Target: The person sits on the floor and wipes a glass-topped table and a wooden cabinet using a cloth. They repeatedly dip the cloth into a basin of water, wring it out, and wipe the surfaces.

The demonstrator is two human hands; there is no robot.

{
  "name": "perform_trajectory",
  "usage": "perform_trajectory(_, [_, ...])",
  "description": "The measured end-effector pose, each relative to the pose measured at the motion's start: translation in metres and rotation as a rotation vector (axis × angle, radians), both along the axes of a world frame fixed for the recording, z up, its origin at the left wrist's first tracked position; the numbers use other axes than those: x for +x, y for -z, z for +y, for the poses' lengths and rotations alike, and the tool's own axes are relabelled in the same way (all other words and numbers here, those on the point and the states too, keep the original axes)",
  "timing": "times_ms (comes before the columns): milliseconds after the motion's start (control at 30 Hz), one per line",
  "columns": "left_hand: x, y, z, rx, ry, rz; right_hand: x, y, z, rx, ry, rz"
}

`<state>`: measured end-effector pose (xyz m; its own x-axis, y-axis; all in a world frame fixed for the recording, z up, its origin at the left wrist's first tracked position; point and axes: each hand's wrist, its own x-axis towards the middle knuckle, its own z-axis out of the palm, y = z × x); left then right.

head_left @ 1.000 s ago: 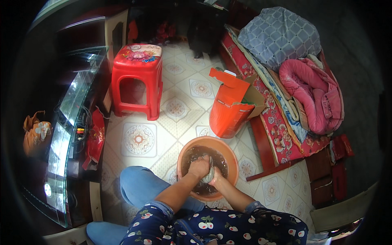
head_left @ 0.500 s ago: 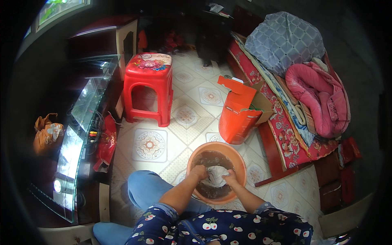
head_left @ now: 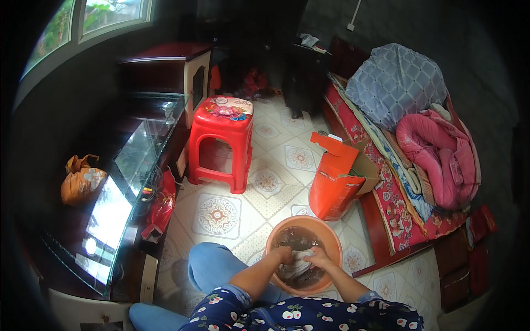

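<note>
A pale, wet cloth (head_left: 298,267) is bunched between my two hands over an orange plastic basin (head_left: 334,243) of murky brown water. My left hand (head_left: 282,255) is closed on the cloth's left end. On its other end, my right hand (head_left: 318,257) has its fingers closed too. The cloth hangs down to the water between them; its lower part meets the surface. The basin stands on the tiled floor (head_left: 265,209) in front of my bent, jeans-clad leg (head_left: 212,267).
Beyond the basin stands an opened orange cardboard box (head_left: 334,187). A red plastic stool (head_left: 223,140) is farther left, beside a glass-topped cabinet (head_left: 146,160) with an orange bag (head_left: 83,179). To the right, a low wooden bed (head_left: 381,234) carries folded bedding and a pink quilt (head_left: 436,154).
My hands have come closer together, and the cloth between them is more bunched. The whole view has shifted, so the room sits lower and farther right in the picture.
</note>
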<state>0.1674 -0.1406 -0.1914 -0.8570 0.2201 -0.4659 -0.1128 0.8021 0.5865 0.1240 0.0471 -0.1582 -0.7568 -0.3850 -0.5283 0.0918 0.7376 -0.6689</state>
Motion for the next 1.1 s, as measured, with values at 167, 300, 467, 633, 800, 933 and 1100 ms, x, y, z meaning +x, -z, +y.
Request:
perform_trajectory(167, [0.003, 0.011, 0.001, 0.168, 0.012, 0.036, 0.008, -0.069, -0.001, -0.589, 0.038, -0.098])
perform_trajectory(300, [0.01, -0.047, 0.008, 0.616, -0.145, -0.07, -0.003, -0.095, 0.038, -0.813, 0.232, -0.209])
perform_trajectory(467, [-0.001, -0.034, 0.015, 0.782, -0.371, 0.028, -0.01, -0.057, 0.062, -0.792, 0.532, -0.713])
perform_trajectory(633, [-0.004, -0.005, 0.033, 0.657, -0.334, 0.486, 0.025, -0.011, 0.023, -0.8, 0.683, -1.055])
perform_trajectory(800, [0.016, -0.043, 0.044, 0.538, 0.108, 0.681, 0.021, 0.049, -0.005, -1.212, 0.564, -1.085])
perform_trajectory(933, [0.022, -0.055, 0.034, 0.32, 0.254, 0.731, 0.016, 0.072, -0.031, -1.413, 0.58, -0.995])
perform_trajectory(1100, [0.022, -0.064, 0.025, 0.117, 0.108, 0.644, 0.012, 0.076, -0.047, -1.468, 0.618, -0.93])
